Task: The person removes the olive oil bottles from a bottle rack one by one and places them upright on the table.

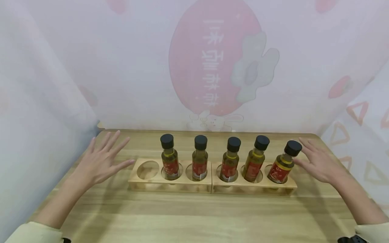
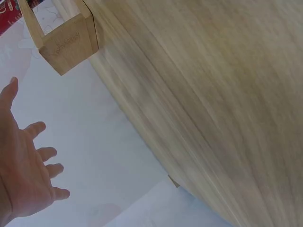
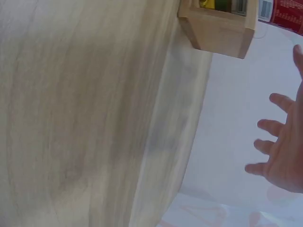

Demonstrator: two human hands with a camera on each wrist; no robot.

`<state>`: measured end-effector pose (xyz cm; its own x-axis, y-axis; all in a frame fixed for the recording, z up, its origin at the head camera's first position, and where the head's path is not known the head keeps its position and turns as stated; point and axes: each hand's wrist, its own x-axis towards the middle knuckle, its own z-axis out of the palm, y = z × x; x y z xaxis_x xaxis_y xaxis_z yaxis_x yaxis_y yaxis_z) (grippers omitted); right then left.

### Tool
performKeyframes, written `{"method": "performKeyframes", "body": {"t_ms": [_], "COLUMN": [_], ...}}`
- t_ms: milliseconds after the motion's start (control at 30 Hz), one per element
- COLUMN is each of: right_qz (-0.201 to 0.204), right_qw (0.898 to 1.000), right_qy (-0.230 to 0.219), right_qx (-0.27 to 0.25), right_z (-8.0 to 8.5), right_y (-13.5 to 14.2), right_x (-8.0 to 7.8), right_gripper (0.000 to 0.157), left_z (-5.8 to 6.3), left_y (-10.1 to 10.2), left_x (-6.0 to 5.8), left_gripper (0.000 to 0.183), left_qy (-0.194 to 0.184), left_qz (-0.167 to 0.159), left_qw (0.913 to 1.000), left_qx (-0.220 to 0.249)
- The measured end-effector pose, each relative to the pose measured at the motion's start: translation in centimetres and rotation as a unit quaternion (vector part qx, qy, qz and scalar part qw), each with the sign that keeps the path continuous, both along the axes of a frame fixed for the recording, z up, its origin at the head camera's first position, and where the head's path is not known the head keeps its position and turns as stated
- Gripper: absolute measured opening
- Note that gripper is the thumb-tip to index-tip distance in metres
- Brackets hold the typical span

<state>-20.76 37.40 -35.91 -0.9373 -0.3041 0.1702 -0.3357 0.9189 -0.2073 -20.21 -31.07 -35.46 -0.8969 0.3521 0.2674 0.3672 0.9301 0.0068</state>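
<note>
Two light wooden racks (image 1: 215, 189) with round holes stand end to end on the table. Small oil bottles with black caps and red labels sit in them: two in the left rack, including one bottle (image 1: 171, 167), and three in the right. The rightmost bottle (image 1: 279, 170) leans to the right. Beyond the left end, my left hand (image 1: 98, 163) hovers with fingers spread, holding nothing; the left wrist view shows its palm (image 2: 23, 170). Past the right end my right hand (image 1: 322, 165) is likewise spread, its thumb near the rightmost bottle; whether they touch is unclear.
The wooden table (image 1: 182, 219) extends in front of the racks. A pale printed cloth (image 1: 136, 67) hangs behind and along both sides. The leftmost rack hole (image 1: 148, 169) shows wood through it.
</note>
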Motion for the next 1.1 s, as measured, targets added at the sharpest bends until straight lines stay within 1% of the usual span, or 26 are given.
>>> {"method": "performKeyframes", "body": {"t_ms": [67,133,267,400,533,633,700,800,867,1000,1067,1100], "right_qz": [0.014,0.029,0.049,0.053,0.053,0.042,0.044,0.068,0.097,0.134,0.154,0.166], "right_qw": [0.998,0.993,0.985,0.979,0.974,0.975,0.974,0.968,0.961,0.950,0.941,0.935], "right_qy": [-0.013,-0.015,0.005,0.012,0.005,0.005,0.011,0.029,0.037,0.030,0.020,0.014], "right_qx": [-0.061,-0.110,-0.163,-0.198,-0.222,-0.220,-0.224,-0.239,-0.256,-0.281,-0.300,-0.313], "right_z": [0.3,0.7,1.4,2.0,2.4,2.7,2.8,3.1,3.3,3.7,3.9,3.9], "right_y": [-0.1,-0.2,-0.5,-0.8,-0.8,-0.8,-1.0,-1.4,-1.7,-2.4,-2.7,-2.7], "right_x": [0.1,0.2,0.4,0.6,1.1,1.5,1.7,1.9,2.1,2.5,2.6,2.7], "right_gripper": [0.067,0.063,0.057,0.054,0.051,0.049,0.046,0.043,0.042,0.042,0.041,0.040], "left_z": [0.2,0.4,0.7,0.7,0.4,0.2,0.0,-0.3,-0.4,-0.7,-0.7,-0.8], "left_y": [0.3,0.6,1.3,1.8,2.1,2.3,2.4,2.5,2.5,2.6,2.6,2.6], "left_x": [0.0,0.0,0.1,0.2,0.2,0.1,0.1,0.1,0.1,-0.1,-0.2,-0.3], "left_gripper": [0.084,0.085,0.086,0.087,0.087,0.086,0.086,0.085,0.086,0.087,0.084,0.083], "left_qy": [-0.016,-0.037,-0.074,-0.078,-0.076,-0.074,-0.078,-0.093,-0.100,-0.105,-0.105,-0.106], "left_qz": [-0.005,-0.011,-0.027,-0.044,-0.067,-0.087,-0.100,-0.111,-0.114,-0.116,-0.121,-0.124], "left_qw": [0.9998,0.9990,0.9962,0.9950,0.9933,0.9911,0.9890,0.9858,0.9845,0.9833,0.9828,0.9824], "left_qx": [0.009,0.020,0.037,0.043,0.055,0.068,0.076,0.086,0.089,0.092,0.091,0.092]}}
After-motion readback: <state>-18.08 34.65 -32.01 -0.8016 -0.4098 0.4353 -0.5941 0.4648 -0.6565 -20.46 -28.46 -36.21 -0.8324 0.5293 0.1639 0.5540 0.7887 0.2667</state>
